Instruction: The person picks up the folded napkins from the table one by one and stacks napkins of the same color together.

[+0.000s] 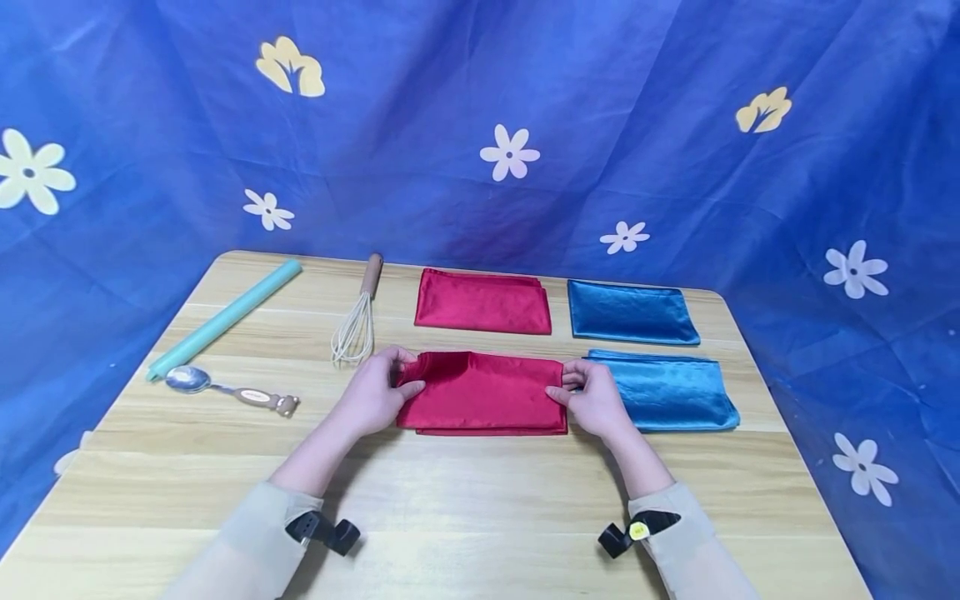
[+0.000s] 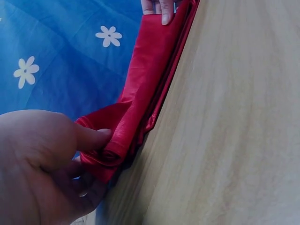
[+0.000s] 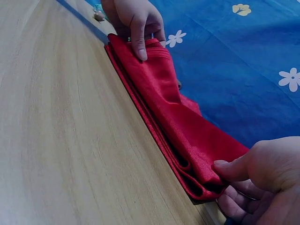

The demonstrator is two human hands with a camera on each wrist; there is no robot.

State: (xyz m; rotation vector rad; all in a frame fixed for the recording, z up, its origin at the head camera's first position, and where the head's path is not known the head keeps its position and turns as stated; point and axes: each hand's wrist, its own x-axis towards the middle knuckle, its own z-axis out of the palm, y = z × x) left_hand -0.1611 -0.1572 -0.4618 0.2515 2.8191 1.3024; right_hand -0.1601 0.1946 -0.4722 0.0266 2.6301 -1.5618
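A folded red satin cloth (image 1: 483, 392) lies in front of the person at the middle of the table, in several layers. The left hand (image 1: 381, 390) pinches its left end, thumb on top and fingers beneath. At the other end, the right hand (image 1: 596, 396) pinches the cloth in the same way. In the left wrist view, the left thumb presses on a rolled fold of the cloth (image 2: 140, 89). The right wrist view shows open loops of the layers beside the right thumb (image 3: 229, 169).
Behind lies another folded red cloth (image 1: 483, 302). Two folded blue cloths (image 1: 630, 312) lie at the right, the nearer one (image 1: 675, 392) close to the right hand. A whisk (image 1: 356, 325), a teal roll (image 1: 225, 321) and a spoon (image 1: 232, 390) lie at the left of the wooden table (image 1: 465, 517).
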